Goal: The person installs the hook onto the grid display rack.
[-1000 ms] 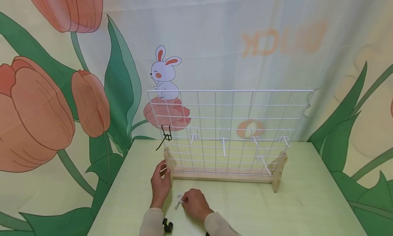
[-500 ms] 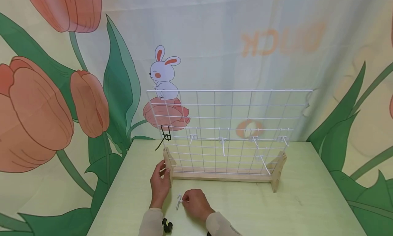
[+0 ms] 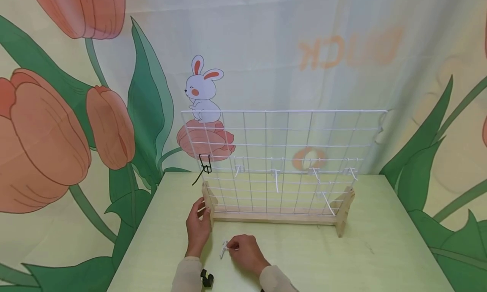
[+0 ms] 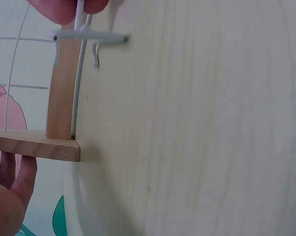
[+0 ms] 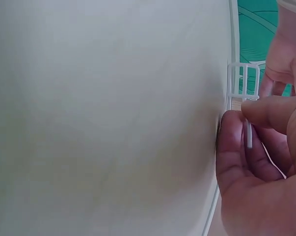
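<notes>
My right hand (image 3: 246, 252) pinches a small white wire hook (image 3: 223, 249) between thumb and fingers, just above the table and in front of the stand's left end. In the right wrist view the hook's squarish wire frame (image 5: 245, 96) sticks out beyond the fingertips. My left hand (image 3: 199, 233) is at the outer side of the stand's left wooden upright (image 3: 209, 207); its fingers look fairly straight against the wood in the left wrist view. A white wire grid (image 3: 285, 111) stands upright in this wooden stand. On the grid's left side hangs a black wire hook (image 3: 206, 168).
Several white hooks, one of them a long-armed hook (image 3: 277, 182), hang across the grid's middle and right. A small black object (image 3: 207, 279) lies beside the left sleeve on the pale table (image 3: 380, 258). Behind stands a printed curtain (image 3: 266, 51) with tulips and a rabbit.
The white hook has turned slightly in my right hand, which has shifted a little to the right. My left hand stays at the upright.
</notes>
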### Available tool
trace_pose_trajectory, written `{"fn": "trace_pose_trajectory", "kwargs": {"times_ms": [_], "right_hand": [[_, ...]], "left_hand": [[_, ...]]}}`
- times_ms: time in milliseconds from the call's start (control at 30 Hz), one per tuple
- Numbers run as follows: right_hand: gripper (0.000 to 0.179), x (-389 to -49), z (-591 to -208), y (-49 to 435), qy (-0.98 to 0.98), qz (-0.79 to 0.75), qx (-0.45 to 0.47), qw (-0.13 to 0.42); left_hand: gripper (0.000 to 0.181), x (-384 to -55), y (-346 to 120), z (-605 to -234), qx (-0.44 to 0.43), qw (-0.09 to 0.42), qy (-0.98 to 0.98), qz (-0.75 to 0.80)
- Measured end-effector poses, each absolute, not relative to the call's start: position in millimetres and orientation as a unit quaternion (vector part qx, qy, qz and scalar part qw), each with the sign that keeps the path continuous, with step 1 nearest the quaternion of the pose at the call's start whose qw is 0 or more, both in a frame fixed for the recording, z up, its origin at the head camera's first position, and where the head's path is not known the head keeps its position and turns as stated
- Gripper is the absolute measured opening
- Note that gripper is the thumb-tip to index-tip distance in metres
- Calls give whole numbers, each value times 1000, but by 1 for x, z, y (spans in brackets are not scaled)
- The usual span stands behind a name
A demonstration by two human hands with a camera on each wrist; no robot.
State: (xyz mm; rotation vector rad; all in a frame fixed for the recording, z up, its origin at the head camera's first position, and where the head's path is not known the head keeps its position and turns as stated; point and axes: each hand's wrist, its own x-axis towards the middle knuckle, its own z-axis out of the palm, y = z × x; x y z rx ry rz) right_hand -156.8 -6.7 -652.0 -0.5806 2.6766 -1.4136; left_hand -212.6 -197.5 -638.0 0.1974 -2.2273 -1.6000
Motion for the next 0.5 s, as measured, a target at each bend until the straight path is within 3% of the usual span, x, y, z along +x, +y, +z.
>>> {"fn": "trace_pose_trajectory", "kwargs": {"times_ms": [500], "right_hand": [[9,-152,-651,4,856,-501,-124,17]], "left_hand": [[44,-212,-197,-636,70,187,-793,-576]]}}
